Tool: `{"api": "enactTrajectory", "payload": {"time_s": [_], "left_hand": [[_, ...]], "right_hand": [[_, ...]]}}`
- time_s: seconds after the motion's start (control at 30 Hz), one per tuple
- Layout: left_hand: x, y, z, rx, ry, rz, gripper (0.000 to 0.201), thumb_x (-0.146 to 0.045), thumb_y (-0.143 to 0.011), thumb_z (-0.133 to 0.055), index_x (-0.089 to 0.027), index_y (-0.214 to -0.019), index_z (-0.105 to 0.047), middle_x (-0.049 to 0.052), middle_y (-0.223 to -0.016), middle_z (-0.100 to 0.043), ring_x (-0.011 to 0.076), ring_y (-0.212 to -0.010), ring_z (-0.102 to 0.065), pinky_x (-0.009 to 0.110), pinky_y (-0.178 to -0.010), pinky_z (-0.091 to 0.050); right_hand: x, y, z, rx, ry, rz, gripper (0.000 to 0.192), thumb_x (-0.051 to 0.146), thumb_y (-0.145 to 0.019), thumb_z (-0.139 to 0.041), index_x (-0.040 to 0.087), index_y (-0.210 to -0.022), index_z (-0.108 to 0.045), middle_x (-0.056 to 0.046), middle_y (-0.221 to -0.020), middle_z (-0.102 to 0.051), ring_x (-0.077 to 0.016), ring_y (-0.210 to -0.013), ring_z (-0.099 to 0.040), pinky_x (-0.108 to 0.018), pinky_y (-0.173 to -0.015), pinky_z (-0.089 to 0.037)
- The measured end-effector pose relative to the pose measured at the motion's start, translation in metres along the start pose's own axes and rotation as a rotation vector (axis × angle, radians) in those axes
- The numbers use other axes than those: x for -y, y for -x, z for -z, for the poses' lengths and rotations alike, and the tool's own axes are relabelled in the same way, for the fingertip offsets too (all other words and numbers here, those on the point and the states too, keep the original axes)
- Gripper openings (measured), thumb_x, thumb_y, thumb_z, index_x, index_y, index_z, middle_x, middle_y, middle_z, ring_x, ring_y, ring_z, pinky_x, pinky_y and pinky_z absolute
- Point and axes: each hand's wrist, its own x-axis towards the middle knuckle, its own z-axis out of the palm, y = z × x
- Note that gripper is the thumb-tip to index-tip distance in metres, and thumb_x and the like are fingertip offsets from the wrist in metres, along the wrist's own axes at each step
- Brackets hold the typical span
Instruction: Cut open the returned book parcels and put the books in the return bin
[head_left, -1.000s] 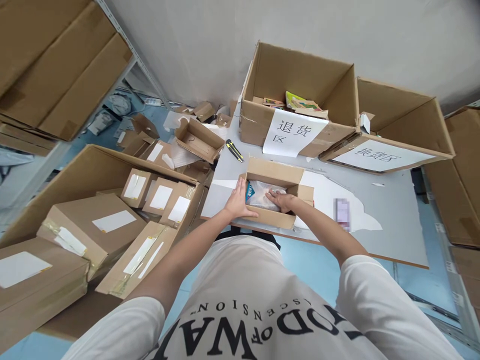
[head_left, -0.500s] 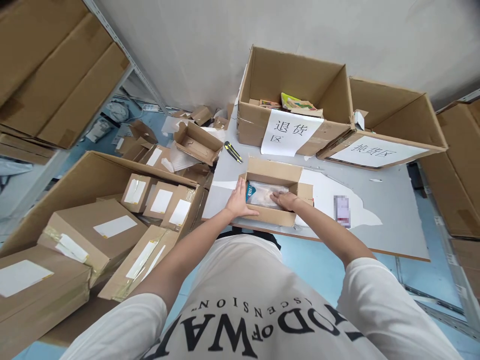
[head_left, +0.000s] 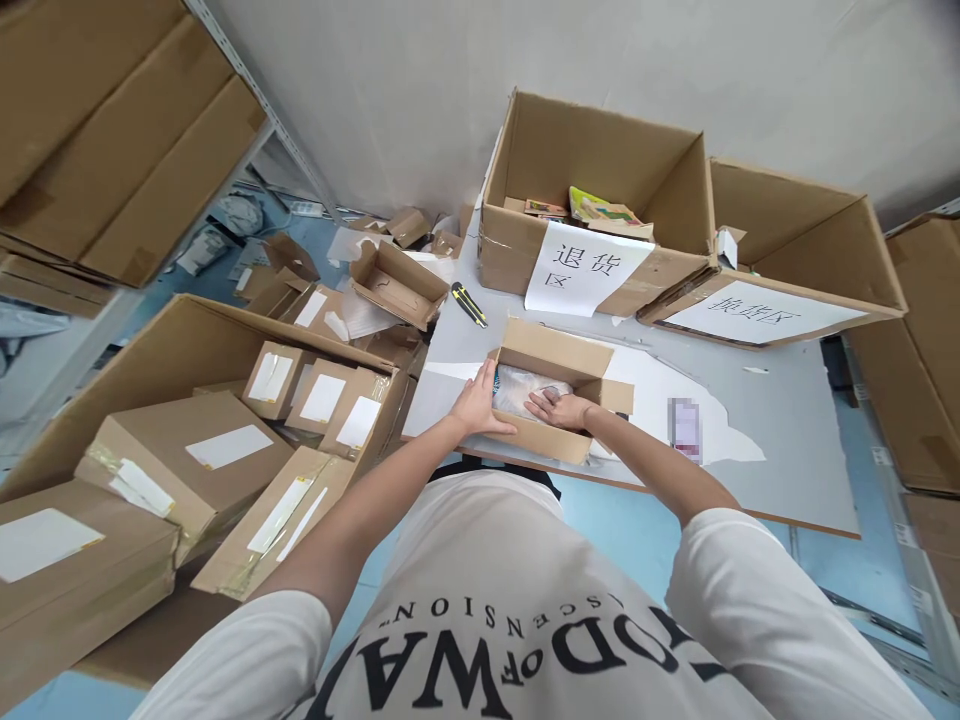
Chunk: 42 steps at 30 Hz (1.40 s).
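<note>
Since the earlier frame, right hand [head_left: 559, 409] has slid further onto one plastic-wrapped packet [head_left: 521, 388], fingers flat; left hand [head_left: 475, 404] grips one open carton [head_left: 559, 352]; two big boxes [head_left: 592, 160] behind.

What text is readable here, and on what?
"退货区": paper sign on the left big box.
"换货区": paper sign on the right big box, small but legible.
"ASCENSION", and part of larger letters, "OD OF WA": upside down on the person's shirt.
White labels on the parcels at left: no print readable.
Card on the table: blurred.
</note>
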Motion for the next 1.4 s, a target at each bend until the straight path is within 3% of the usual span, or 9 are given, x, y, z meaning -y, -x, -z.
{"api": "enactTrajectory", "payload": {"time_s": [0.17,0.4,0.8,1.07,1.23,1.4], "left_hand": [[-0.001,0.001,0.001,-0.010,-0.015,0.006,0.146,-0.067,-0.040,-0.076,-0.009,-0.146,0.006,0.027,-0.151,-0.013,0.0379,-0.140,-0.015,0.054,-0.109,-0.022],[-0.005,0.000,0.005,0.009,-0.036,0.049,0.149,-0.067,-0.039,-0.077,-0.008,-0.145,0.010,0.027,-0.151,-0.012,0.0372,-0.140,-0.015,0.056,-0.108,-0.022],[-0.007,-0.001,0.010,0.040,-0.064,0.132,0.148,-0.063,-0.040,-0.078,-0.011,-0.145,0.011,0.025,-0.152,-0.010,0.0369,-0.140,-0.013,0.056,-0.109,-0.018],[-0.020,-0.006,0.021,0.110,-0.140,0.172,0.143,-0.066,-0.045,-0.075,-0.013,-0.146,0.011,0.022,-0.153,-0.006,0.0365,-0.141,-0.009,0.058,-0.108,-0.016],[-0.035,-0.016,0.030,0.175,-0.230,0.099,0.124,-0.068,-0.049,-0.072,-0.027,-0.148,-0.008,0.015,-0.155,0.008,0.0406,-0.140,-0.008,0.067,-0.103,-0.015],[-0.038,-0.013,0.023,0.191,-0.284,0.125,0.119,-0.071,-0.051,-0.068,-0.020,-0.147,-0.019,0.015,-0.155,0.010,0.0412,-0.139,-0.011,0.067,-0.104,-0.016]], "right_hand": [[0.004,0.008,-0.002,-0.059,0.025,-0.034,0.064,0.005,-0.086,-0.032,0.020,-0.147,-0.019,-0.016,-0.149,-0.030,-0.0317,-0.132,-0.037,-0.049,-0.092,-0.047],[0.004,0.023,0.013,-0.074,-0.036,-0.068,0.061,0.003,-0.084,-0.036,0.015,-0.144,-0.027,-0.018,-0.147,-0.032,-0.0308,-0.132,-0.038,-0.047,-0.095,-0.045],[0.015,0.030,0.028,-0.056,-0.425,-0.261,0.080,-0.007,-0.072,-0.042,0.016,-0.147,-0.023,-0.014,-0.153,-0.021,-0.0275,-0.141,-0.017,-0.046,-0.111,-0.026],[0.009,0.032,0.016,-0.183,-0.576,-0.284,0.080,-0.005,-0.068,-0.044,0.019,-0.144,-0.031,-0.009,-0.151,-0.028,-0.0256,-0.140,-0.021,-0.044,-0.111,-0.026],[-0.005,0.034,0.007,-0.306,-0.660,-0.235,0.080,-0.004,-0.061,-0.048,0.016,-0.139,-0.040,-0.010,-0.146,-0.038,-0.0258,-0.136,-0.032,-0.043,-0.110,-0.029],[0.000,0.033,-0.008,-0.482,-0.756,-0.251,0.077,-0.004,-0.058,-0.050,0.015,-0.132,-0.049,-0.010,-0.140,-0.046,-0.0272,-0.133,-0.038,-0.045,-0.110,-0.030]]}}
